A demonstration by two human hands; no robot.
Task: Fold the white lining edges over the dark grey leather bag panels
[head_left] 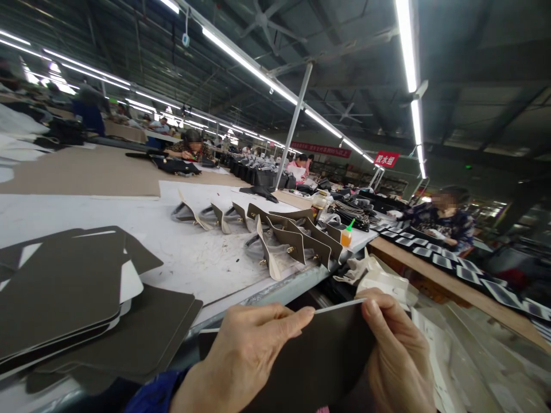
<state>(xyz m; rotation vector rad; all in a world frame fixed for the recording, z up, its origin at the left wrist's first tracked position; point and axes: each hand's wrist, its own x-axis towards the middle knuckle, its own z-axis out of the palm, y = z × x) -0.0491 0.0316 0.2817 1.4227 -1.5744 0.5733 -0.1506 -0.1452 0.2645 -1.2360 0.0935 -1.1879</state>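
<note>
Between my hands hangs a dark brown flat panel (322,355) with a thin white strip along its top edge. My left hand (253,344) pinches that edge between thumb and fingers. At the panel's upper right corner, my right hand (396,344) grips the same edge, thumb toward me. The panel's lower part runs out of view at the bottom. To the left on the table lies a stack of similar dark brown panels (69,292), some showing white undersides. Beyond my hands stand several curved brown pieces (293,241) with grey straps and small metal fittings.
A small orange bottle with a green nozzle (346,234) stands near the white table's (202,252) right edge. Pale sheets (465,355) are heaped at lower right. A co-worker (447,221) sits by a wooden-edged bench (456,287) with rows of light pieces.
</note>
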